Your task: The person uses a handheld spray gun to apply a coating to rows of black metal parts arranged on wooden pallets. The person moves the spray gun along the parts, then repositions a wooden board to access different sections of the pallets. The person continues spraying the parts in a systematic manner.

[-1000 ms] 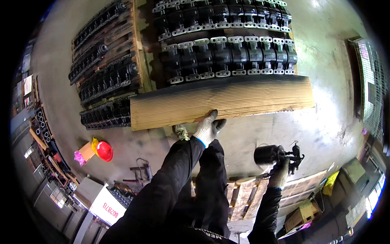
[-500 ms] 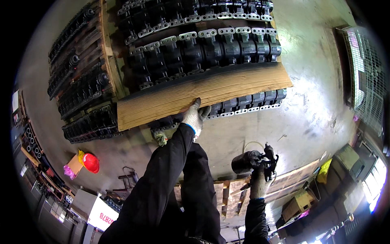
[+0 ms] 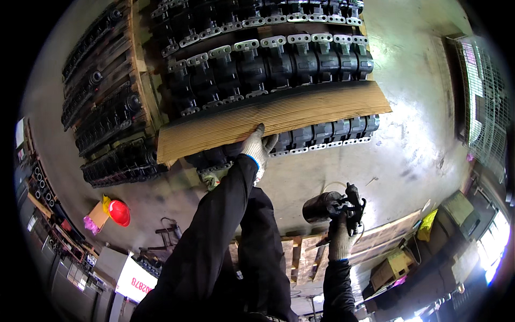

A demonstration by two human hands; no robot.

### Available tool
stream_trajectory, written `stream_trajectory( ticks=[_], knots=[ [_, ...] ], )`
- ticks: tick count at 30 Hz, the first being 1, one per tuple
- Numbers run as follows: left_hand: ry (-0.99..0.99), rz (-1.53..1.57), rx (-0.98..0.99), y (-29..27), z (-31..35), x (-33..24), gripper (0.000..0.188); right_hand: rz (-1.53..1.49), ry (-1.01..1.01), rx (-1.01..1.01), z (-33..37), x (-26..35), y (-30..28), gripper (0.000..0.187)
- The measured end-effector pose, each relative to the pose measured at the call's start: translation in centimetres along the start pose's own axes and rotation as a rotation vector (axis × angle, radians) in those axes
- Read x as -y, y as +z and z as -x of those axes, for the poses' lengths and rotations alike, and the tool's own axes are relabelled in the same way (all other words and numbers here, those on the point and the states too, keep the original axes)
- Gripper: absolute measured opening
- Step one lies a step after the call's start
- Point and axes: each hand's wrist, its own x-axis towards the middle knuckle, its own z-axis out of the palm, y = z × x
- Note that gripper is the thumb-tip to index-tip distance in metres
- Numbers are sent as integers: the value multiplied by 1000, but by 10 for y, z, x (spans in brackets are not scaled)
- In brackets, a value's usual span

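Note:
My left hand (image 3: 256,151), in a pale knit glove, pinches the lower edge of a long strip of corrugated cardboard (image 3: 327,106), its thumb over the top face. The strip leans across a row of black rollers (image 3: 306,137), hiding much of them; its upper edge is darkened. My gloved right hand (image 3: 340,240) grips a spray gun (image 3: 353,208) with a dark, stained paint cup (image 3: 320,207), held low at the right, apart from the rollers. Whether a finger lies on the trigger I cannot tell.
More rows of black rollers (image 3: 300,65) with bare metal brackets lie beyond the cardboard. A wooden pallet (image 3: 140,75) holds further rows at left. A red helmet (image 3: 119,213) sits at lower left. Wooden slats (image 3: 308,263) lie behind my legs. A wire mesh cage (image 3: 483,102) stands at right.
The cardboard has shifted slightly to the right, and its left end sits a little higher. The spray gun has moved slightly up and left. Both hands keep their holds.

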Motion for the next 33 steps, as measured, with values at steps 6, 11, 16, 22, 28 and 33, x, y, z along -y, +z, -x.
stream_trajectory(
  ticks=[6,11,16,22,28,33],
  knots=[
    [101,-27,81,-3,-4,3,26,28,-116,-23,-2,-3,11,10],
    [55,3,67,0,-5,1,27,113,-46,-6,-2,-3,7,15],
    [96,-39,38,3,0,2,23,91,10,-28,-8,-13,-3,10],
    [108,-66,95,1,0,1,19,10,-70,-28,0,-5,11,16],
    [60,-36,62,2,-4,2,22,82,-16,-20,15,13,23,25],
    [73,-61,66,6,-3,-4,25,42,-56,-4,11,7,23,26]
  ],
)
